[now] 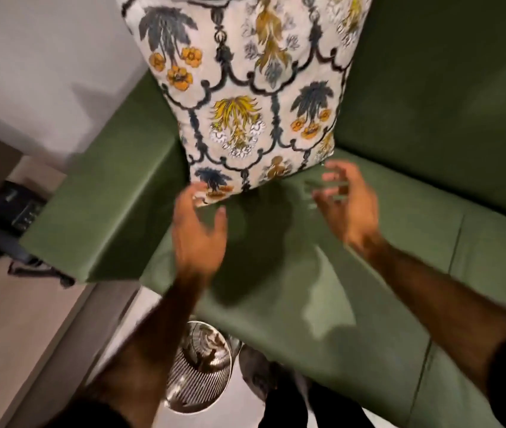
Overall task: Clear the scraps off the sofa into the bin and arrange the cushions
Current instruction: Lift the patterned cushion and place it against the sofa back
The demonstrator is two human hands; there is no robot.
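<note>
Head view: cushion (pixel 245 97) just beyond spread fingers (pixel 332 177).

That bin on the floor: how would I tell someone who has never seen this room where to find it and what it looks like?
Start at the green sofa and follow its seat's front edge toward the armrest end. On the pale floor just below that edge stands the round metal bin with slatted sides, between the person's forearms in the head view. Its shiny slats set it apart from the dark blurred shape beside it.

Floral cushion (pixel 245 97) upright in green sofa (pixel 415 125) corner
</note>
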